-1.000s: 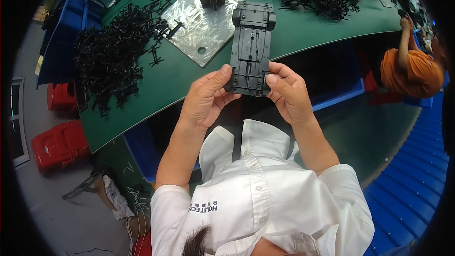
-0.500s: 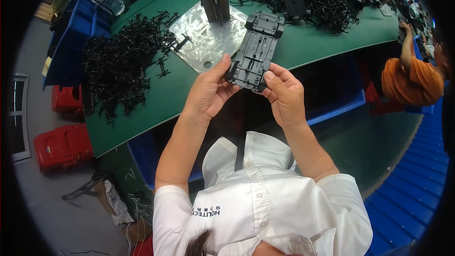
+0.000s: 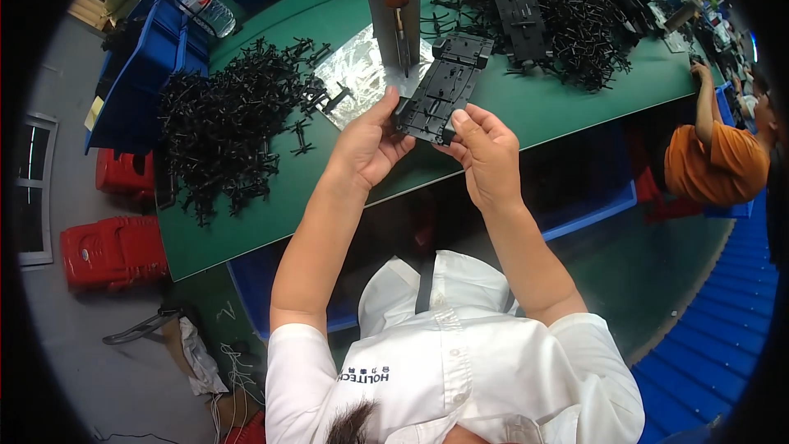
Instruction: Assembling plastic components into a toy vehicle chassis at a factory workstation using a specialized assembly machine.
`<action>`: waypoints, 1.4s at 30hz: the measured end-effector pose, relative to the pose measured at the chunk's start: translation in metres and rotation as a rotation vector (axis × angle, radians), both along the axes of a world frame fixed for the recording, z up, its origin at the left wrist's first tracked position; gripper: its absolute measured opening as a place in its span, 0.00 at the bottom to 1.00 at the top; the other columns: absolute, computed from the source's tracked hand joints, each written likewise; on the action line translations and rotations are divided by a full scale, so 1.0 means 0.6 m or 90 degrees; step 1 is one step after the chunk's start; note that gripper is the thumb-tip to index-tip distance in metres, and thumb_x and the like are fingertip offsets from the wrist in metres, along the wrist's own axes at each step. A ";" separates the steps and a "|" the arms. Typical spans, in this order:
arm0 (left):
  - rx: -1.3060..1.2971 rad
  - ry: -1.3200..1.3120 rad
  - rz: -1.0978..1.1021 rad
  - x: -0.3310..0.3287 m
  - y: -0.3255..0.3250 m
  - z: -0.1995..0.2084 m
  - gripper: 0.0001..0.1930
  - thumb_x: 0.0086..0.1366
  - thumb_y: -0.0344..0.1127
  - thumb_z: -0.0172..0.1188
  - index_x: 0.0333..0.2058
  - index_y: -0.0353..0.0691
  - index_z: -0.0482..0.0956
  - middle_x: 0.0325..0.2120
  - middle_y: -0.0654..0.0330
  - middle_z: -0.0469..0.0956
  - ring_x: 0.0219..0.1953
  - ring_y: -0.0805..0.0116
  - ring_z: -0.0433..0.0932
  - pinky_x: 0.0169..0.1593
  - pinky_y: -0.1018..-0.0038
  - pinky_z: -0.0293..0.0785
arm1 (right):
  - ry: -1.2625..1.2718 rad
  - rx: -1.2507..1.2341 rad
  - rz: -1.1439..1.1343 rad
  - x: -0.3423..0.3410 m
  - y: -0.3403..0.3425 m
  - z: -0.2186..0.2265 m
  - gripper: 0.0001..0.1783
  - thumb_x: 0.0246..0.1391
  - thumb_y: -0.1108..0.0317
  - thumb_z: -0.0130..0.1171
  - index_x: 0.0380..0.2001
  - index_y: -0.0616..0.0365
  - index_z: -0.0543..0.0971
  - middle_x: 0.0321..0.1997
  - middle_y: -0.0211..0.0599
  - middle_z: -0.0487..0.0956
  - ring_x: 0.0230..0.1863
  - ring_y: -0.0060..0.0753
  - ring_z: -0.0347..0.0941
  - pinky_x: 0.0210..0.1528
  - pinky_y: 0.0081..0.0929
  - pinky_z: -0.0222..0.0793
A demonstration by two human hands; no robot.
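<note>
Green workbench (image 3: pixel 271 205) in an assembly shop, fisheye view from above; grey floor on the left, blue flooring lower right. Nearest: the person's white shirt (image 3: pixel 460 370) and both bare forearms reaching up. Left hand (image 3: pixel 366 148) grips the near left edge of a black plastic chassis plate (image 3: pixel 444 90), thumb on top, fingers curled under. Right hand (image 3: pixel 486 156) pinches the near right corner, thumb pressed on the top face, other fingers closed beneath. So both hands are closed on the plate, none spread. Plate is held in the air over the bench's near edge, its far end tilted right, close to the upright metal post (image 3: pixel 393 12) of a fixture.

Change over the last second: plate has gone from roughly straight up-and-down in view to slanted, and has been carried farther out over the bench, toward the shiny metal base sheet (image 3: pixel 357 74) under the post. Both grips stay on the near end. Reads as the part being lined up with the fixture, not set down yet.

Farther out: heap of small black plastic parts (image 3: pixel 222 123) at left, another tangle (image 3: pixel 575 16) at the back with more chassis plates (image 3: pixel 518 8) on it. Blue bins (image 3: pixel 140 90) and a clear water bottle (image 3: pixel 201 4) far left, red stools (image 3: pixel 111 247) on the floor. A co-worker in an orange shirt (image 3: pixel 711 164) sits at the right end.
</note>
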State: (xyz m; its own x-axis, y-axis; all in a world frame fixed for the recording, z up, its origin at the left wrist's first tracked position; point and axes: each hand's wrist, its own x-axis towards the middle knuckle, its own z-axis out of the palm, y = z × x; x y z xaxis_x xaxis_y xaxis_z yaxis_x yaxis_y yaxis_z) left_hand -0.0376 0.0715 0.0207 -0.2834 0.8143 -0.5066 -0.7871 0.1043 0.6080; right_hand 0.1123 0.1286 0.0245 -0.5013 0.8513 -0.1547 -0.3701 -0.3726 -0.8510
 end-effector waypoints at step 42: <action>-0.021 -0.015 0.017 -0.048 0.042 0.011 0.12 0.61 0.45 0.57 0.31 0.42 0.74 0.26 0.63 0.76 0.27 0.75 0.74 0.26 0.82 0.72 | -0.021 0.003 -0.027 -0.057 0.032 0.018 0.18 0.55 0.69 0.54 0.43 0.74 0.66 0.33 0.43 0.75 0.32 0.28 0.75 0.37 0.26 0.77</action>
State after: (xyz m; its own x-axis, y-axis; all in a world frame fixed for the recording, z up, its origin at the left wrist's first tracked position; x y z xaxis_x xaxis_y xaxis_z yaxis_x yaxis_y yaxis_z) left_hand -0.0662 0.0964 0.0271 -0.2932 0.7890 -0.5399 -0.8037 0.1024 0.5861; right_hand 0.0783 0.1479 0.0355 -0.4600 0.8721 -0.1670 -0.3569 -0.3539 -0.8645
